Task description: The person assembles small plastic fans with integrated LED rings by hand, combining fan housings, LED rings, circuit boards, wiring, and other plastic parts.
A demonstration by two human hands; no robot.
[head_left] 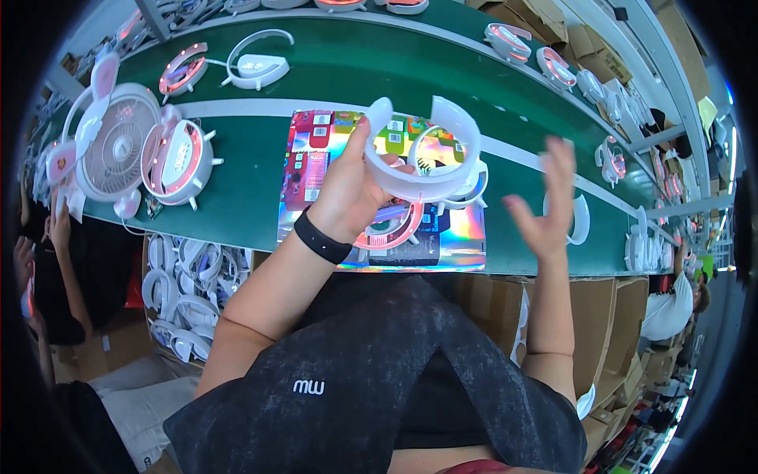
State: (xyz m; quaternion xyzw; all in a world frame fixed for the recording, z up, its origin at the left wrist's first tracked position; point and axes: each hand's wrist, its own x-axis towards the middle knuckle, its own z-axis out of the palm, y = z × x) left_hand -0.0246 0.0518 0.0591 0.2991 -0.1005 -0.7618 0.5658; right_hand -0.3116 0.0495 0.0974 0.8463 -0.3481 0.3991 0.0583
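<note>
Both hands are raised: the left hand [347, 193] is clamped on the left side of a white ring [418, 188], while the blurred right hand [550, 207] points its fingers upward, thumb spread well apart from them. The ring is smooth, slightly translucent and broad-walled, with a gap at its top; it is above a shiny, multicoloured sheet [302, 193].

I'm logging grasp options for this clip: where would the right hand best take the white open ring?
Probably the right side of the white open ring, coming from the right. The left hand grips its left side and the gap faces the picture's top, so the broad, curved right wall is the uncovered part nearest the open right hand.
</note>
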